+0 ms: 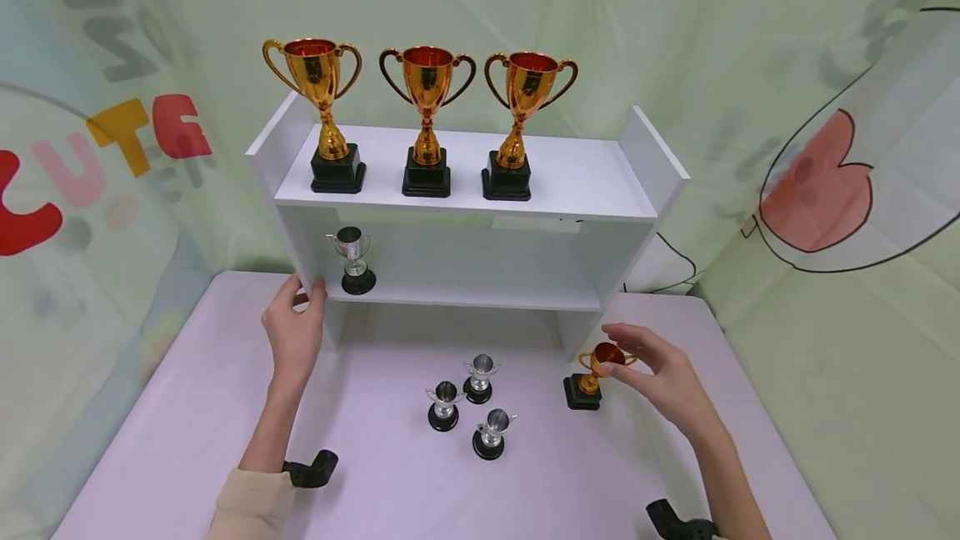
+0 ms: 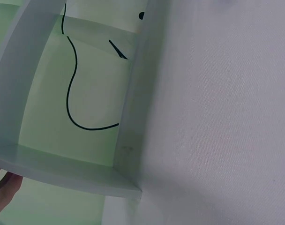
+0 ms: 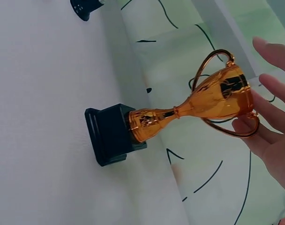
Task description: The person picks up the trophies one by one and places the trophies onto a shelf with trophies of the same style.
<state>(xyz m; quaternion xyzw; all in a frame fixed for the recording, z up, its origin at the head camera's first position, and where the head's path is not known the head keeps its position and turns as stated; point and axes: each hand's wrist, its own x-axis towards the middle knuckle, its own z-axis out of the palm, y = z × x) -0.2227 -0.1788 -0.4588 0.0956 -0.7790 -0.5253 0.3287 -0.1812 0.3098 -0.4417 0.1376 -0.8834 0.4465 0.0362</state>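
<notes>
My left hand (image 1: 295, 332) grips the left side panel of a white shelf (image 1: 465, 300), thumb at its front edge; only fingertips show in the left wrist view. My right hand (image 1: 660, 373) is around the cup of a gold trophy (image 1: 590, 384), by the shelf's right foot. The trophy stands upright on its black base. In the right wrist view, the thumb side touches near one handle (image 3: 234, 133) while the other fingers (image 3: 276, 89) spread loosely beside the rim. A small silver trophy (image 1: 356, 259) stands at the left of the middle shelf.
Three gold trophies (image 1: 427, 102) stand in a row on the top shelf. Several small silver trophies, one of them in front (image 1: 492, 433), stand on the white-covered table (image 1: 405, 490) before the shelf. A pale printed curtain (image 1: 712, 107) hangs behind.
</notes>
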